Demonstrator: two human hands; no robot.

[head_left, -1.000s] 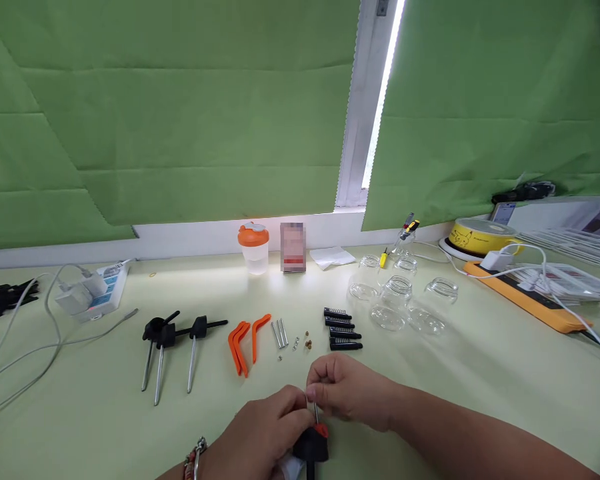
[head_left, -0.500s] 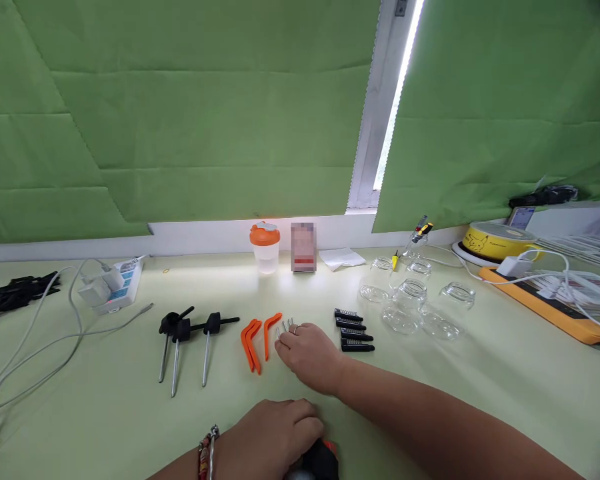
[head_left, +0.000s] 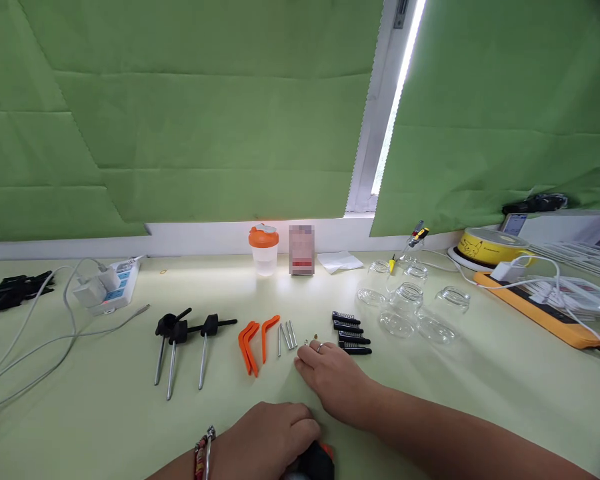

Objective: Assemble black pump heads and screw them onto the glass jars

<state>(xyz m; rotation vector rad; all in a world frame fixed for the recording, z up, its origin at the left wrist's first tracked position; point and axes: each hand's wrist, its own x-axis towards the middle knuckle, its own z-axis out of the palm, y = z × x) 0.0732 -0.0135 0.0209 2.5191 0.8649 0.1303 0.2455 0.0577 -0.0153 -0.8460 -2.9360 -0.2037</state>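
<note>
My left hand (head_left: 263, 437), with a bracelet at its wrist, is closed round a black and orange object (head_left: 317, 461), mostly cut off by the bottom edge. My right hand (head_left: 337, 380) rests on the table, fingers bent and close together, its fingertips at tiny brass-coloured pieces (head_left: 316, 337). Whatever lies under those fingers is hidden. Just left of it are several thin metal pins (head_left: 287, 337) and three bent orange levers (head_left: 247, 347). Black parts with springs (head_left: 353, 337) lie in a stack right of the hand. Three metal rods with black heads (head_left: 178, 333) are farther left.
Clear glass jars (head_left: 406, 303) stand to the right, near a yellow tin (head_left: 490, 247) and an orange power strip (head_left: 545, 313). A cup with an orange lid (head_left: 265, 250) and a box (head_left: 301, 250) are at the back. White cables (head_left: 70, 333) cross the left side.
My right hand has shifted right, from the metal pins to the tiny brass-coloured pieces, leaving the pins lying in view. My left hand keeps its hold on the black and orange object.
</note>
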